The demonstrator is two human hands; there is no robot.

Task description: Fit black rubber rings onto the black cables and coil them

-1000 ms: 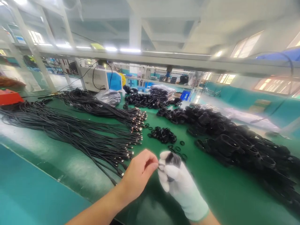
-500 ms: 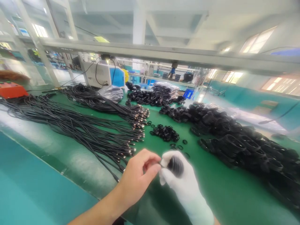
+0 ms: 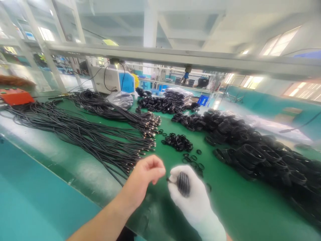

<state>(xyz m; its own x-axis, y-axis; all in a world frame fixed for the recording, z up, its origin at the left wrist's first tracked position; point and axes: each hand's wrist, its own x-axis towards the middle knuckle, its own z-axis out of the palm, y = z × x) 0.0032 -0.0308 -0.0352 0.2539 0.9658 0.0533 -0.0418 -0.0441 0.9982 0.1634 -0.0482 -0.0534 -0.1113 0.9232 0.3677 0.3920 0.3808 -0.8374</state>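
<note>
My right hand (image 3: 198,201), in a white glove, is closed around a small coil of black cable (image 3: 184,184). A short dark tip (image 3: 169,180) sticks out between its thumb and forefinger, pointing left. My bare left hand (image 3: 144,175) hovers just beside it, a small gap apart, with fingers curled and thumb against the forefinger. Whether anything is pinched there is hidden. Straight black cables (image 3: 100,137) lie in a long bundle to the left, their metal plug ends near my left knuckles. Beyond my hands sits a small heap of black rings (image 3: 177,142), with several loose rings (image 3: 193,157) nearer the glove.
Coiled black cables (image 3: 250,157) are heaped along the right of the green table (image 3: 233,201). More coils (image 3: 157,104) and plastic-wrapped stacks (image 3: 178,95) stand behind. A white-and-blue machine (image 3: 114,80) and an orange box (image 3: 17,96) are farther left. A metal rail (image 3: 163,53) crosses above.
My hands were touching at the cable tip and have now come apart. The left hand moved slightly left and up; the right still grips the coil, turned a little.
</note>
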